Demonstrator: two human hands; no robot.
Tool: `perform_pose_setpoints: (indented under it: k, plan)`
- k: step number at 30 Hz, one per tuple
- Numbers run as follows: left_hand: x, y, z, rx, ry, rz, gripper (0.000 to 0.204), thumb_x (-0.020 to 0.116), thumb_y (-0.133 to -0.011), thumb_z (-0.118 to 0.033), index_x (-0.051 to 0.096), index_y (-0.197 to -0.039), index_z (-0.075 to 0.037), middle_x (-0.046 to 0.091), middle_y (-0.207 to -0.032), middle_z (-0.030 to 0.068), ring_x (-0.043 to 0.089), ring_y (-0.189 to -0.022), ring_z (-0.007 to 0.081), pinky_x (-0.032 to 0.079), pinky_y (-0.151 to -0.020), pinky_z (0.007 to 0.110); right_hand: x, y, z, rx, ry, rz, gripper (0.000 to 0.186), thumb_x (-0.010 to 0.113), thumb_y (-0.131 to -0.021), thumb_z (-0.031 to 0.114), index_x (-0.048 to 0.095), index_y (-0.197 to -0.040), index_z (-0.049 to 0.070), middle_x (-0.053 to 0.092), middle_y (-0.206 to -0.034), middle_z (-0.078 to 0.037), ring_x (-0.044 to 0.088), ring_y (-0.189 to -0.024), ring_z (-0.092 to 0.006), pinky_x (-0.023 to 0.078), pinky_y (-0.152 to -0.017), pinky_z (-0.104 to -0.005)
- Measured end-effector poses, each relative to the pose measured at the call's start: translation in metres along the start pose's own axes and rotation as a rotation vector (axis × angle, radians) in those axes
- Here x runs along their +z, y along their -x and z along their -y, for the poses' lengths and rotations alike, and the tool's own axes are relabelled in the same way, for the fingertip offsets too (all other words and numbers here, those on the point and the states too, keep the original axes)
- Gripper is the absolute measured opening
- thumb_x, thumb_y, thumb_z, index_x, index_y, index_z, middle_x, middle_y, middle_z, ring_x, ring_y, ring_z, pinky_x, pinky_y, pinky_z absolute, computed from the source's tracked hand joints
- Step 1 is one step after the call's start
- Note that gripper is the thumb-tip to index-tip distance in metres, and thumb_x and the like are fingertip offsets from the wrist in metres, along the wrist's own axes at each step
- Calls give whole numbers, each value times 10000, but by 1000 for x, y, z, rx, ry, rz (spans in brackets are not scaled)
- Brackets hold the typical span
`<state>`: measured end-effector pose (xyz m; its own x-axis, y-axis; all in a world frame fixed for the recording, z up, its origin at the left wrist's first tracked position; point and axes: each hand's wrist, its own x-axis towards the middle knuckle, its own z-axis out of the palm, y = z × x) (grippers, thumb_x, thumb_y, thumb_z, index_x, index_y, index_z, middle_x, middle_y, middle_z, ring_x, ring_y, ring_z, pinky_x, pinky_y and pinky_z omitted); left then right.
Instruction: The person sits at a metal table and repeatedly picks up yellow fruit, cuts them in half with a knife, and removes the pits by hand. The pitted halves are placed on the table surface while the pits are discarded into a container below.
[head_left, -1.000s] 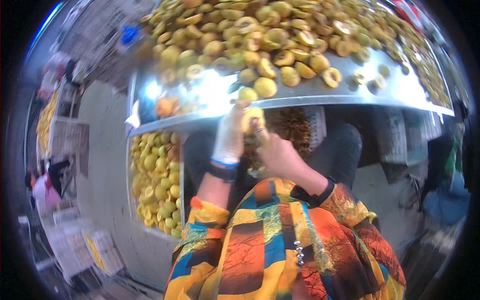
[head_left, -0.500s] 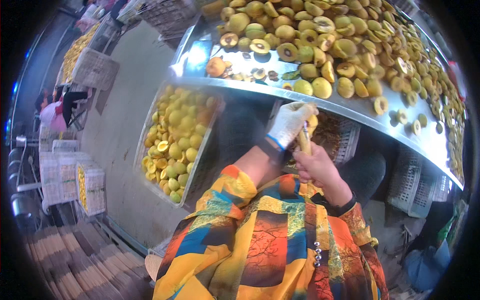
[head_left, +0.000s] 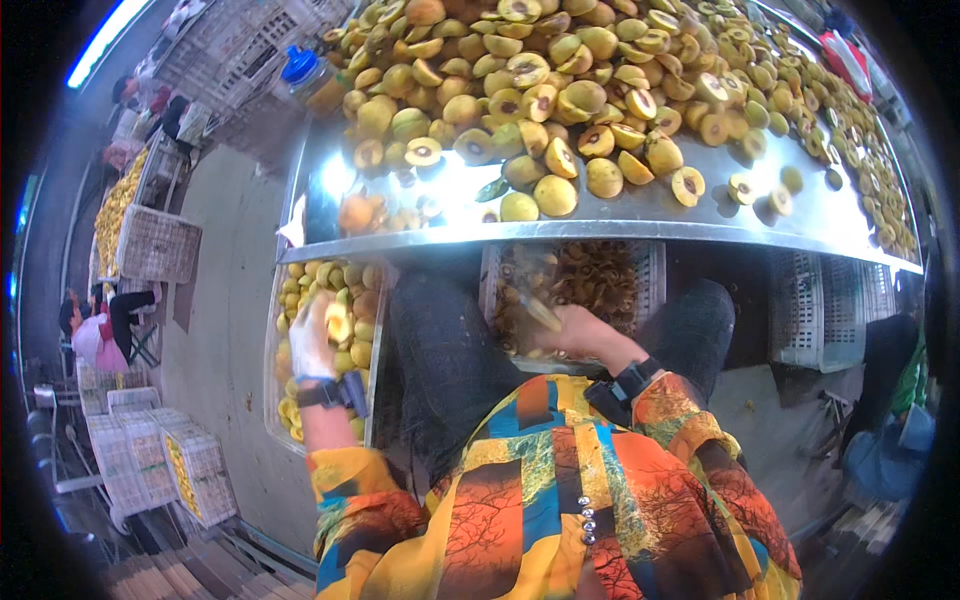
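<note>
While the left hand (head_left: 312,340) is being carried out sideways over the fruit crate (head_left: 271,395), the right hand (head_left: 577,333) is being kept back above the scrap crate (head_left: 652,275). In the earlier views both hands are being brought together around one fruit, with the tool being worked against it; now they are being held well apart. A pale yellow fruit piece (head_left: 338,322) is being shown right at the gloved left fingers, above the whole and cut fruit (head_left: 361,353) beneath that hand. Whether it is being gripped or is just being let go cannot be told, since the hand is being blurred by motion. By the right hand, a wooden-handled tool (head_left: 540,312) is being grasped in curled fingers, its handle being pointed away toward the upper left; its tip is being lost in blur. Below the right hand, brown scraps (head_left: 600,270) are being held in the scrap crate. Beyond both hands, a large fruit heap (head_left: 585,95) is being borne by the metal table (head_left: 640,229), whose near edge is being left untouched by either hand. From this parting of the hands, the tool work on that piece is being judged finished or paused, and the piece is apparently being added to those under the left hand.
</note>
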<state>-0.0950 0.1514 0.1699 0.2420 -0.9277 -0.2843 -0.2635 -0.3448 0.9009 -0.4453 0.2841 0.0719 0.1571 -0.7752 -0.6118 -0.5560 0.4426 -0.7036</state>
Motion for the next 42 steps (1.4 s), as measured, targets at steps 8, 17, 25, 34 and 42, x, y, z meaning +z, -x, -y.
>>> perform_pose_setpoints:
  k: [8, 17, 25, 34, 42]
  plan:
    - [147, 26, -65, 903, -875, -35, 297, 640, -762, -354, 665, -900, -92, 634, -897, 110, 589, -865, 274, 454, -772, 351, -4, 10, 14, -86, 135, -400, 365, 653, -754, 289, 545, -884, -35, 608, -795, -251, 596, -781, -398, 476, -707, -439]
    - [283, 15, -96, 654, -1370, 574, 544, 678, -631, -503, 673, -930, -49, 643, -991, 161, 619, -909, 294, 491, -772, 379, -2, 27, -1, -218, 17, -504, 374, 649, -764, 296, 519, -877, -37, 592, -745, -264, 579, -743, -431, 456, -656, -459]
    - [184, 37, -74, 199, 755, 778, 373, 507, -837, -197, 494, -1158, -9, 588, -1032, 192, 616, -885, 330, 538, -657, 333, -22, 53, 69, -200, -158, -654, 310, 615, -800, 266, 485, -881, -3, 579, -716, -272, 568, -727, -451, 453, -628, -486]
    - [202, 76, -32, -67, 925, 734, 405, 449, -914, -429, 519, -1058, -57, 580, -1055, 141, 592, -884, 258, 505, -734, 374, -13, 56, 97, -112, -18, -607, 272, 574, -821, 210, 439, -881, -18, 587, -726, -274, 576, -728, -447, 453, -650, -499]
    - [206, 95, -34, -174, 984, 778, 355, 463, -914, -246, 490, -1147, 20, 565, -1090, 148, 550, -1016, 264, 451, -900, 382, -13, 44, 86, -378, -425, -858, 380, 623, -825, 224, 470, -1093, 2, 617, -823, -203, 623, -690, -345, 489, -648, -407]
